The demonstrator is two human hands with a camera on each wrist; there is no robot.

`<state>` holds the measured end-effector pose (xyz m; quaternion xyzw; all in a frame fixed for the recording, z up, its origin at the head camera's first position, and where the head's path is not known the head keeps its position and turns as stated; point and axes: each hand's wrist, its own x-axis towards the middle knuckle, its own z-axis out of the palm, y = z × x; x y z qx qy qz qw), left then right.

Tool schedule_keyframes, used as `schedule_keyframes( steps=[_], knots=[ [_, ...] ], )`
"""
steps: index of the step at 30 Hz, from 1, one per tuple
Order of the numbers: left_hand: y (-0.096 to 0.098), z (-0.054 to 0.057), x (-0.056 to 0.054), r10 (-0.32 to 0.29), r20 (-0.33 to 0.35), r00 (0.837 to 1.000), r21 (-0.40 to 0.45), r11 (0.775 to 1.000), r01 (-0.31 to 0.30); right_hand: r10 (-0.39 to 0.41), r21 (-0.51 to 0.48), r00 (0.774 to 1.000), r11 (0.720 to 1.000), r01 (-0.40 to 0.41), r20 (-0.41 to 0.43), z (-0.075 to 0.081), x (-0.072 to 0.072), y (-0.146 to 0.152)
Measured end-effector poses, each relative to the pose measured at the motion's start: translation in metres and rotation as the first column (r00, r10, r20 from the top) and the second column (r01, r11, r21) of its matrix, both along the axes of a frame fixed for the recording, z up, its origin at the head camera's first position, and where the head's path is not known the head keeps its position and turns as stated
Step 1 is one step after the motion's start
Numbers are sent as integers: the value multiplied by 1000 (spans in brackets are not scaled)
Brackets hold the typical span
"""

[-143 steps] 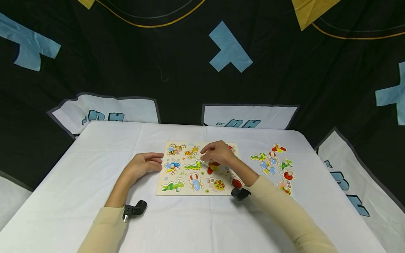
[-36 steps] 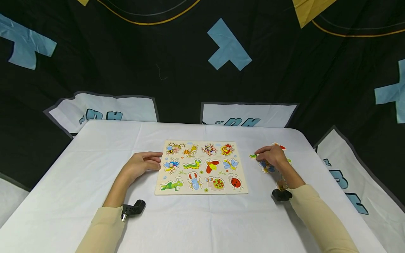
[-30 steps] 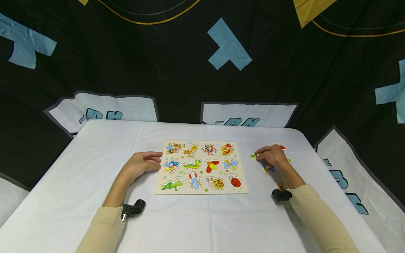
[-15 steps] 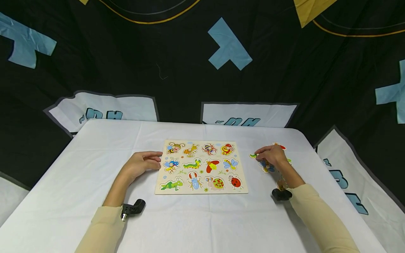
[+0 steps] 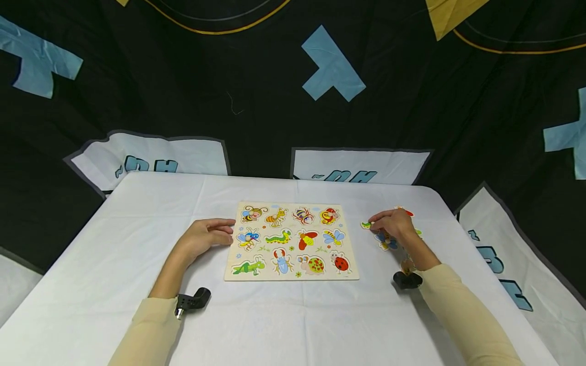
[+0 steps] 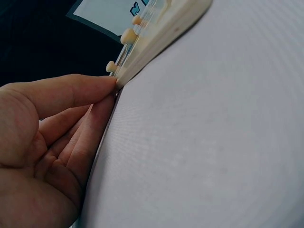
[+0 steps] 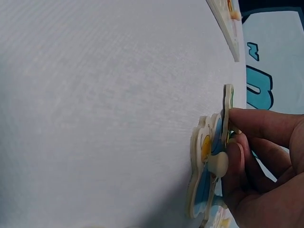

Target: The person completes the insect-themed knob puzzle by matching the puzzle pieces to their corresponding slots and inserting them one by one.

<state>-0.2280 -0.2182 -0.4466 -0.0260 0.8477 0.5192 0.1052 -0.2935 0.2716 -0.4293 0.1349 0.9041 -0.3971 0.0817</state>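
My left hand rests with its fingertips at the left edge of a wooden peg puzzle board. The board carries bright insect pictures, and the left wrist view shows small wooden knobs standing up from it. To the right of the board, my right hand pinches a green caterpillar puzzle piece by its knob, low at the cloth. Most of that piece is hidden by the fingers. Right beside it lies a blue-winged dragonfly piece with a round knob.
Several more loose insect pieces lie under and around my right hand and forearm, among them a red one behind it. A white cloth covers the table. Behind the table hangs a black curtain with blue and yellow patches.
About five seconds ago my right hand was over the board; it has since moved right to the loose pieces and grips the caterpillar piece. Over the last second both hands stay still.
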Motion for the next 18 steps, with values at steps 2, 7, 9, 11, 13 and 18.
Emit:
schedule_keyframes(
  steps=[2, 7, 9, 11, 13, 18],
  knots=[
    [0, 0, 0, 0, 0, 1000, 2, 1000, 0, -3, 5, 1000, 1000, 3, -2, 1, -1, -1],
    [0, 1, 0, -4, -1, 1000, 4, 1000, 4, -11, 12, 1000, 1000, 11, -4, 4, -1, -5],
    [0, 1, 0, -3, -1, 1000, 5, 1000, 3, -11, 13, 1000, 1000, 11, 2, 6, -1, -6],
    [0, 1, 0, 0, 1, 1000, 5, 1000, 0, 0, 20, 1000, 1000, 0, 4, 8, 0, -7],
    [0, 0, 0, 4, 5, 1000, 4, 1000, -4, 15, 21, 1000, 1000, -15, 2, 11, 1, -9],
    [0, 0, 0, 6, 13, 1000, 3, 1000, -6, 56, 27, 998, 998, -56, -11, 13, 3, -14]
  ],
)
